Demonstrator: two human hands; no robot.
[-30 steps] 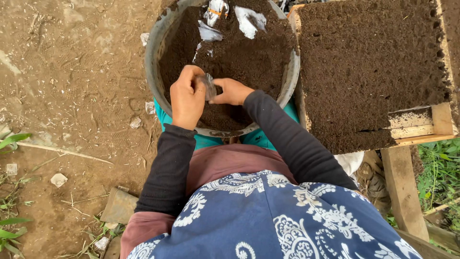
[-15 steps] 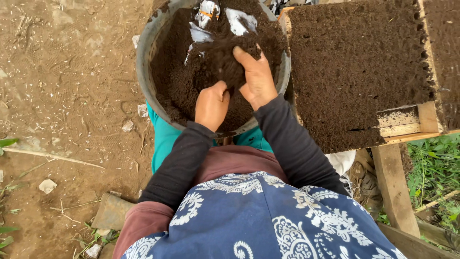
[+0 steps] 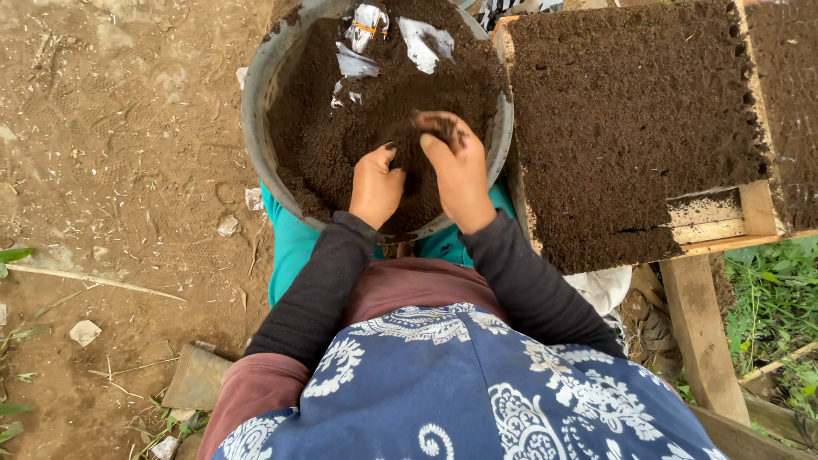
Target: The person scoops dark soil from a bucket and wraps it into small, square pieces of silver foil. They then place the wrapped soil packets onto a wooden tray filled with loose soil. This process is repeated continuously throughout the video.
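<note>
A round grey basin [image 3: 256,128] full of dark soil [image 3: 315,136] rests on my lap. My left hand [image 3: 375,183] is pushed into the soil near the basin's front, fingers buried. My right hand [image 3: 456,166] is cupped beside it, scooping a clump of soil [image 3: 443,126] against the fingertips. Several torn silvery plastic scraps [image 3: 426,41] lie on the soil at the far side of the basin.
A wooden tray [image 3: 724,217] packed with dark soil [image 3: 630,111] stands right of the basin, its near right corner bare. Wooden planks [image 3: 703,341] support it. Trampled dirt ground [image 3: 111,170] with stones lies left; grass [image 3: 780,294] grows at the right.
A second ago both hands were together over the basin's front holding a small dark thing. They then went down into the soil, and the right hand now scoops up a clump.
</note>
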